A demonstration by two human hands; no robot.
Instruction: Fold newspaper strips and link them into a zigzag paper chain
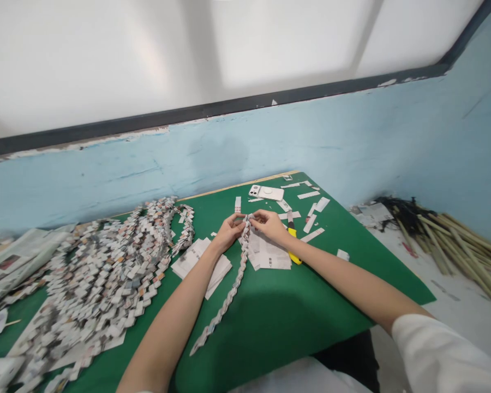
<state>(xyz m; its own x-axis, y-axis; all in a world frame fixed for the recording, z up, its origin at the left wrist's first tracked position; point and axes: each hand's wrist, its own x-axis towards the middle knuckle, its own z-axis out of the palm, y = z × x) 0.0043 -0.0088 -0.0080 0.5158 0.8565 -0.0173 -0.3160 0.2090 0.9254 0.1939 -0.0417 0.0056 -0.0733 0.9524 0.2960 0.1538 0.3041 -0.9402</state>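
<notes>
A folded-paper chain (236, 281) runs in zigzag links across the green table, its far end pinched between both hands. My left hand (228, 232) is closed on the chain's upper left side. From the right, my right hand (270, 225) grips the same end, fingertips almost meeting the left ones. The exact fold between the fingers is too small to make out. Under and beside the hands lie stacks of cut newsprint, one at left (204, 265) and one at right (272, 255). A yellow utility knife (293, 245) lies just below my right wrist, partly covered by the arm.
A big heap of paper chain (118, 267) covers the left of the green table (311, 316). A white phone (267, 192) and loose paper strips (310, 224) lie at the back right. Newspapers (20, 256) rest far left. Wooden sticks (454, 245) lie on the floor at right.
</notes>
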